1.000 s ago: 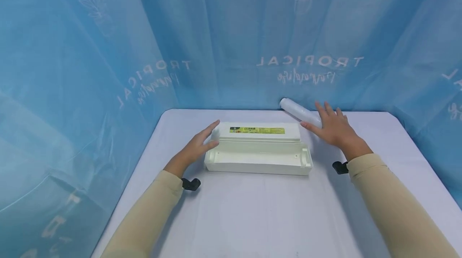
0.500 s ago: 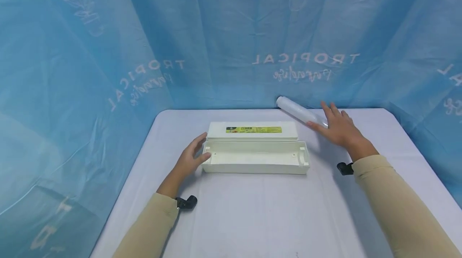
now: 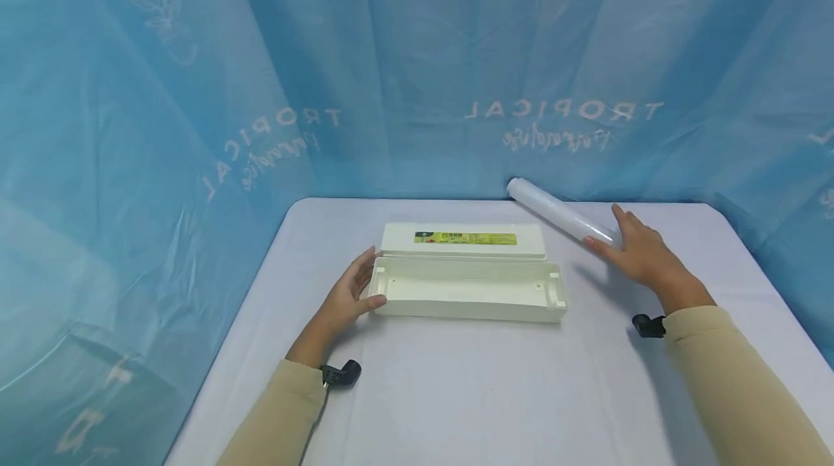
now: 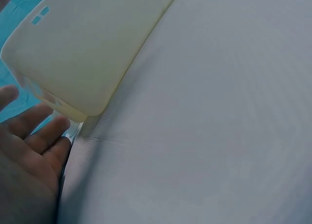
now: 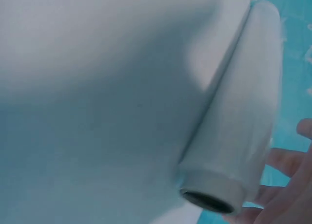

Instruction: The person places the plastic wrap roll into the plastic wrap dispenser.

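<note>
White box (image 3: 430, 308) is lying open at centre, the left hand (image 3: 342, 303) curving loosely by its left end, perhaps touching. Fingers apart, the right hand (image 3: 643, 254) is sitting farther right than before along the white roll (image 3: 562, 212), baring more. Beyond, a yellow-green label (image 3: 465, 238) is carrying unreadably small print, the far blue curtain (image 3: 423, 32) showing mirrored "TROPICAL Paradise".

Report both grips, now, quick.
Left grip: open, at the left end of the white box; contact unclear.
Right grip: open, at the near end of the white roll; contact unclear.
</note>
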The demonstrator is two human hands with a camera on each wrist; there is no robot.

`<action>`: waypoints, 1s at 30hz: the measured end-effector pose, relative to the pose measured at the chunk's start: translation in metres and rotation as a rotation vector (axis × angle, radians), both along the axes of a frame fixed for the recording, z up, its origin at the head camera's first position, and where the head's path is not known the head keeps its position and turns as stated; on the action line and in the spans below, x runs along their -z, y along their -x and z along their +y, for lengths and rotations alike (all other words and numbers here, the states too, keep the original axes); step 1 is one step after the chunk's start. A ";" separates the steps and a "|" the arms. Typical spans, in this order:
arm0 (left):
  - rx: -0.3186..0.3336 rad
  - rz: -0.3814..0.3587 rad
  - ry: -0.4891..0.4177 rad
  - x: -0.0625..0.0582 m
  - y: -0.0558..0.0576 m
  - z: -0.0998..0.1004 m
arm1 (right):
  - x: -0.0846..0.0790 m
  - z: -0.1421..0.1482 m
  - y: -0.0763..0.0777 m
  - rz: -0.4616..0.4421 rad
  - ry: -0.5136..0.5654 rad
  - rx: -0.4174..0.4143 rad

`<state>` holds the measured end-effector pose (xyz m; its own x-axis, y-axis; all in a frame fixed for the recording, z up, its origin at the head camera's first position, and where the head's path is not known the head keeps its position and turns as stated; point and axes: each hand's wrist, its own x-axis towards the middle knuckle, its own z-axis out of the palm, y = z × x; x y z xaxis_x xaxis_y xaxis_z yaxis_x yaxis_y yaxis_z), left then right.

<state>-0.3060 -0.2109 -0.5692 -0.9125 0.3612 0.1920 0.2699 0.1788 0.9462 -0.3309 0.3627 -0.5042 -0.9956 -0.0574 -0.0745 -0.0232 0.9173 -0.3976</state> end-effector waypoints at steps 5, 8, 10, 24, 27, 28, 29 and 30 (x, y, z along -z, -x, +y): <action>0.006 -0.006 0.018 0.000 0.001 0.000 | 0.009 0.013 -0.008 -0.015 0.022 0.032; 0.000 -0.017 0.034 0.001 -0.001 0.000 | 0.016 0.018 -0.013 -0.039 0.036 0.050; -0.007 -0.022 0.038 0.001 -0.001 0.000 | 0.021 0.020 -0.016 -0.045 0.045 0.061; -0.012 -0.066 -0.007 0.005 0.001 0.000 | 0.026 0.023 -0.025 0.046 0.065 0.147; -0.004 -0.071 -0.014 0.005 0.001 -0.001 | 0.025 0.022 -0.024 0.045 0.065 0.168; -0.006 -0.073 -0.014 0.005 0.000 -0.002 | 0.025 0.022 -0.024 0.046 0.068 0.170; -0.008 -0.072 -0.014 0.005 0.000 -0.002 | 0.025 0.021 -0.023 0.046 0.071 0.172; -0.011 -0.072 -0.012 0.005 -0.001 -0.003 | 0.024 0.021 -0.023 0.049 0.073 0.172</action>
<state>-0.3055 -0.2136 -0.5742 -0.9281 0.3490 0.1297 0.1987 0.1698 0.9652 -0.3078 0.3833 -0.5285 -0.9935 0.1107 -0.0277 0.1108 0.8780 -0.4657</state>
